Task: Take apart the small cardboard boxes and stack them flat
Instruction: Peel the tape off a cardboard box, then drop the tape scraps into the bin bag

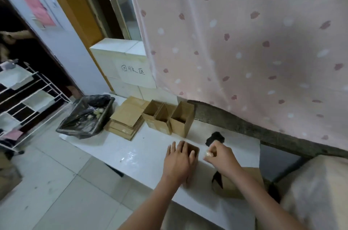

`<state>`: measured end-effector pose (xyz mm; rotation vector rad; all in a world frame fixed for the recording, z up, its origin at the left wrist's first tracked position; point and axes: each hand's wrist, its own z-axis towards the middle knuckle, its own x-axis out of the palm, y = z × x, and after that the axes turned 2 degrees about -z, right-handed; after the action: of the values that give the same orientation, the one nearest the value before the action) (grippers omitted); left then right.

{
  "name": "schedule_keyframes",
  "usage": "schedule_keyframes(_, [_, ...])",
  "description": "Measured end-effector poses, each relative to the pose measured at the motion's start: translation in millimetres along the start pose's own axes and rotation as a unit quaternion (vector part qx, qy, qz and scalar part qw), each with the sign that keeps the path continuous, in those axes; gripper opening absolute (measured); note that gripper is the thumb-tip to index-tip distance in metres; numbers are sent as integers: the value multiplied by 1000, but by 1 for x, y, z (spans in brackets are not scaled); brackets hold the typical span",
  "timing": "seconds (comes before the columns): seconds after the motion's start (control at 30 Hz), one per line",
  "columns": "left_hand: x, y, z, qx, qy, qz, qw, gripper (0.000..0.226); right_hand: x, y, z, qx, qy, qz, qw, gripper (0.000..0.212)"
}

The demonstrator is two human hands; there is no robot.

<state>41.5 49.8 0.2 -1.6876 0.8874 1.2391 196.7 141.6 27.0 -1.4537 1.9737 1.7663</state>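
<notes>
A small cardboard box [194, 158] stands on the white board [131, 154], and my left hand [178, 162] lies flat over it with fingers spread. To its right, my right hand [219, 155] pinches a crumpled strip of clear tape [207, 154]. Behind them, three opened boxes [165, 116] stand upright in a row. A stack of flattened boxes [126, 118] lies to their left. Another cardboard box [237, 182] sits under my right forearm, partly hidden.
A bin lined with a black bag [86, 116] stands left of the flat stack. A black scrap [215, 138] lies behind my right hand. A pink dotted curtain [244, 41] hangs along the back right. A white wire rack [20, 101] stands at far left.
</notes>
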Motion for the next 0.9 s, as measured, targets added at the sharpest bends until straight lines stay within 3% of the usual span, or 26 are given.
schedule_keyframes(0.07, [-18, 29, -1, -25, -4, 5, 1000, 65, 15, 28, 5, -27, 13, -10, 1000, 33])
schedule_keyframes(0.17, [-42, 76, -9, -50, -16, 7, 999, 66, 44, 71, 12, -62, 22, -24, 998, 23])
schedule_keyframes(0.3, [-70, 145, -23, -79, -42, 6, 996, 63, 99, 134, 15, -105, 44, -28, 993, 44])
schedule_keyframes(0.43, [-87, 220, -37, -108, -67, -8, 992, 57, 157, 189, 17, -107, 52, -64, 991, 27])
schedule_keyframes(0.53, [-98, 273, -46, -129, -65, -2, 990, 59, 196, 224, 15, -116, 64, -78, 988, 37])
schedule_keyframes(0.7, [-112, 341, -62, -158, -71, 13, 985, 55, 246, 266, 15, -148, 61, -105, 982, 33])
schedule_keyframes(0.83, [-115, 383, -68, -186, -54, 11, 981, 54, 273, 298, 25, -151, 76, -65, 983, 45])
schedule_keyframes(0.9, [-114, 401, -67, -197, -50, 3, 979, 53, 287, 311, 41, -148, 86, -48, 984, 37])
